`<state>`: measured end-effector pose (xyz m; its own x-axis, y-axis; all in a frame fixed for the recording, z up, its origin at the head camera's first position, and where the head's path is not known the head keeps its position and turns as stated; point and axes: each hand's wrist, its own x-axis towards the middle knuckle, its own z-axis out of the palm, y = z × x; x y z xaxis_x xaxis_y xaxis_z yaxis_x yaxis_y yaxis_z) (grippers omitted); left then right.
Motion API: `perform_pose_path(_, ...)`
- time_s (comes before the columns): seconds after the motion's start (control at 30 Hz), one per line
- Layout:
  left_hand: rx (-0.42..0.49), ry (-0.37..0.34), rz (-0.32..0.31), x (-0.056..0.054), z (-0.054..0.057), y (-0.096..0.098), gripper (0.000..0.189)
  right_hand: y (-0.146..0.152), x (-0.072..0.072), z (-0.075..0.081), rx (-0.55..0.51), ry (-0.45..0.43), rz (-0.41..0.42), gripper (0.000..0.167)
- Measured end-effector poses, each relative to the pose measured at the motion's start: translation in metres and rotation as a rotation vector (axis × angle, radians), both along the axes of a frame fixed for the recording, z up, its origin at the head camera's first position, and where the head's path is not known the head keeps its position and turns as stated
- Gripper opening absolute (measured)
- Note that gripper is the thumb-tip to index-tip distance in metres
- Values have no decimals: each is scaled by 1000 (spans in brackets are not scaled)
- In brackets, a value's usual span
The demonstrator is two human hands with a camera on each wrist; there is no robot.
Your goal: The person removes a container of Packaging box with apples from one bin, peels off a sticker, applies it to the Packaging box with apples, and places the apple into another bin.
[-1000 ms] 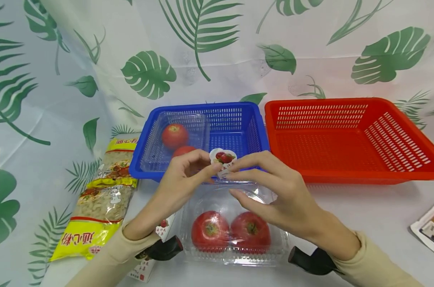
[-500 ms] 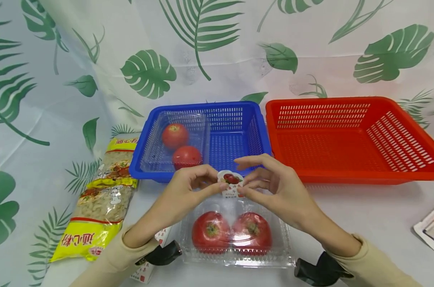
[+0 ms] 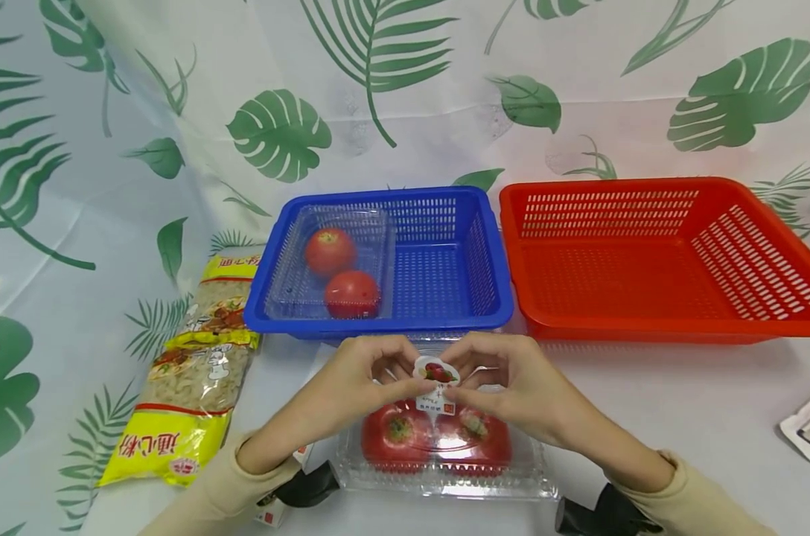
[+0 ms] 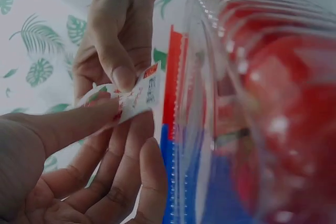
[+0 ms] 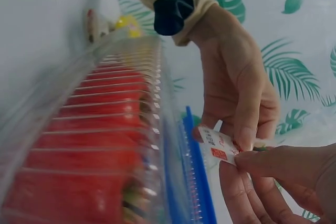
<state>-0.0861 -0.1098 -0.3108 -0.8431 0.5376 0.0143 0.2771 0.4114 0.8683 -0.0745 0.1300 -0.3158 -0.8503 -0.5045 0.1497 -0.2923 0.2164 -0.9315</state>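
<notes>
Your left hand point(image 3: 373, 374) and right hand point(image 3: 520, 374) pinch the sticker point(image 3: 437, 372) between them, both just as near, its long way running toward you over the clear box point(image 3: 445, 488) of apples point(image 3: 393, 438), maybe not touching it.

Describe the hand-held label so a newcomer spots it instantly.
In front of the blue basket sits a clear container of red fruits. Above it, the left hand and right hand pinch a white label, flat and printed, unlike the round fruits.
</notes>
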Motion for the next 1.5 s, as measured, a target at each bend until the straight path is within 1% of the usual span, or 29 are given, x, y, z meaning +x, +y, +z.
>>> perform_pose_path(0.07,-15,-17,-7,0,-2,0,16,-1,0,-3,-6,1,10,24)
perform_pose_path(0.23,-47,-34,-31,2,-6,1,21,-4,0,-7,-8,0,15,23)
perform_pose_path(0.43,-43,-65,-46,3,-7,0,20,-5,0,-11,12,1,31,25)
perform_pose_path(0.67,-52,-57,-67,4,-7,1,21,-7,-1,-13,34,40,49,25)
perform_pose_path(0.97,-104,-40,-57,2,-9,4,24,-5,-3,-21,53,91,68,30)
perform_pose_path(1.1,-121,-44,-48,1,-10,5,26,-5,-3,-22,105,125,59,34)
perform_pose_path(1.23,-135,-36,-49,-2,-10,6,26,-6,-3,-20,177,176,53,37)
perform_pose_path(1.37,-153,-10,-51,-5,-11,5,30,-7,-5,-10,264,177,53,44)
perform_pose_path(1.5,-172,26,-55,-9,-11,4,33,-10,-9,2,386,192,63,50)
